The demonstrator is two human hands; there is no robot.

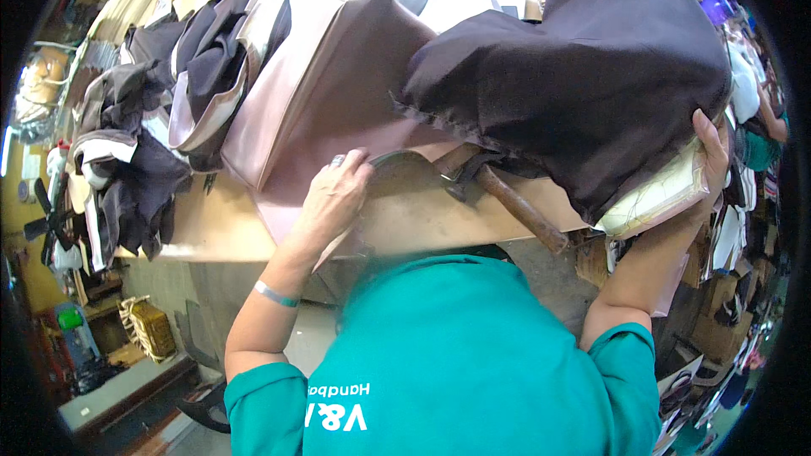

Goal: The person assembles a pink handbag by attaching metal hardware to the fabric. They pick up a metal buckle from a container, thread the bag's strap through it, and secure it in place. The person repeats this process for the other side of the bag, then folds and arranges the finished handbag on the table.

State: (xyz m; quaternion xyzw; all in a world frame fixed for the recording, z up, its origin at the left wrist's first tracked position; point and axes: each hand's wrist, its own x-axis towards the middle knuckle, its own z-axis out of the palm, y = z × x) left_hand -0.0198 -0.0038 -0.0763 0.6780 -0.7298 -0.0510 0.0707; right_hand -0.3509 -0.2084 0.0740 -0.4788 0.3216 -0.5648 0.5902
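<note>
My left hand point(338, 190), with a ring on a finger and a band on the wrist, is closed with curled fingers at the near edge of a mauve leather-like piece point(338, 93). My right hand point(714, 152) reaches around the right end of a large dark fabric lining point(583, 76) and a cream padded panel point(655, 194) under it. Its thumb shows on the near side; the other fingers are partly hidden. Between my hands a hammer with a brown wooden handle point(519, 207) lies on the table, its head partly beneath the lining's frayed edge.
The wooden tabletop point(405, 224) has a curved front edge near my body. Several dark fabric pieces with pale trim point(139, 143) are heaped at its left end. A yellow bundle point(148, 327) stands low at the left. Crowded shelves and another person's arm point(770, 118) are at the right.
</note>
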